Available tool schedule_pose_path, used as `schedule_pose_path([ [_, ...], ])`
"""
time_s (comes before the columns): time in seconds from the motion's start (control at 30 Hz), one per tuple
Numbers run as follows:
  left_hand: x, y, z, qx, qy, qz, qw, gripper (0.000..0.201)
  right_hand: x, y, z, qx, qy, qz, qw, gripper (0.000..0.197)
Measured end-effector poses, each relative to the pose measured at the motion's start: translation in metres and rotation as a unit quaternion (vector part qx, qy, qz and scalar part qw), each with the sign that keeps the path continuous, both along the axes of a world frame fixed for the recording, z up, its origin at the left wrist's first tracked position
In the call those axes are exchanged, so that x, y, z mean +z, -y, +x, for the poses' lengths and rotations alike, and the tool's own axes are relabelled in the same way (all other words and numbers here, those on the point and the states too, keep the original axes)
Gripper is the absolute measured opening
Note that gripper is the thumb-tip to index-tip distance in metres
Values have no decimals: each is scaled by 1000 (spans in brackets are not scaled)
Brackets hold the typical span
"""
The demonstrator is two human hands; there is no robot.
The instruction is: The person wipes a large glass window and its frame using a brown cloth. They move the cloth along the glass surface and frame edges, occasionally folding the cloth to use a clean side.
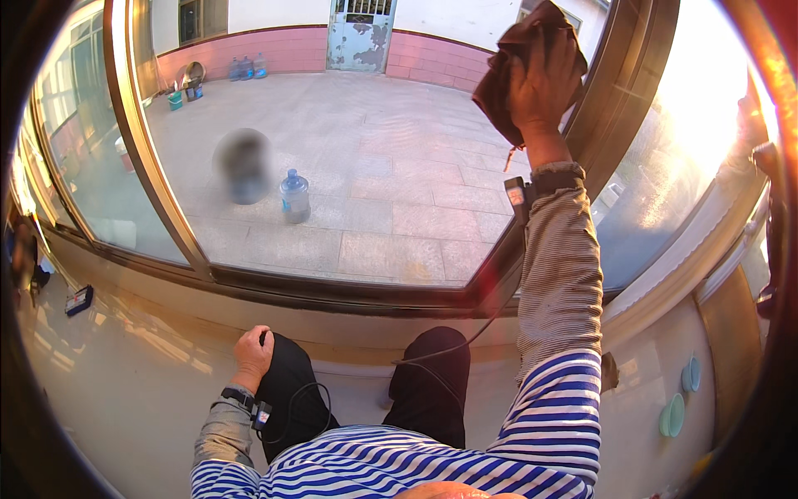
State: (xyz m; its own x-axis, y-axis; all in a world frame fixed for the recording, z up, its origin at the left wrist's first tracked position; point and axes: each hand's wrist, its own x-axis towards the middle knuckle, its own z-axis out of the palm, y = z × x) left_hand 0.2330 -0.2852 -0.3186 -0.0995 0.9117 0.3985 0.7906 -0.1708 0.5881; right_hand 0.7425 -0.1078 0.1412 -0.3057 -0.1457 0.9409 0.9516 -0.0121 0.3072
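My right hand (544, 87) is raised on an outstretched arm at the upper right, with its fingers over a dark brown cloth (499, 96). The cloth lies bunched under the palm at the upper right part of the window, beside the brown frame (619, 108). A small loose strand hangs from its lower edge. Low on the left, my left hand (252, 356) is closed and rests at my dark-trousered knee (287, 366). A small dark bit shows by its thumb; what is inside the fingers is hidden. Both wrists wear dark straps with a small device and cable.
The window's lower frame (349, 298) runs across in front of my knees. Through the glass, a blue water jug (295, 198) stands on the paving. Two bluish-green bowls (672, 415) are at the lower right. A brush-like head on a pole (79, 300) lies left. Bright sun glares at right.
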Motion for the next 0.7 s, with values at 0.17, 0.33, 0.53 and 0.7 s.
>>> schedule_pose_path([
  [0.17, 33, 17, 19, -18, -101, -25, 994, 19, -21, 1, 57, -63, 18, -23, 998, 56],
  [0.33, 59, 1, 52, -128, 13, -46, 991, 27, -15, -6, 54, -26, 61, 32, 997, 55],
  [0.53, 64, -44, 65, -234, 84, -77, 966, 26, -30, 13, 36, -42, 67, -8, 997, 36],
  [0.7, 39, -76, 38, -239, 163, -118, 950, 25, -77, -2, -38, 63, -47, -44, 996, 51],
])
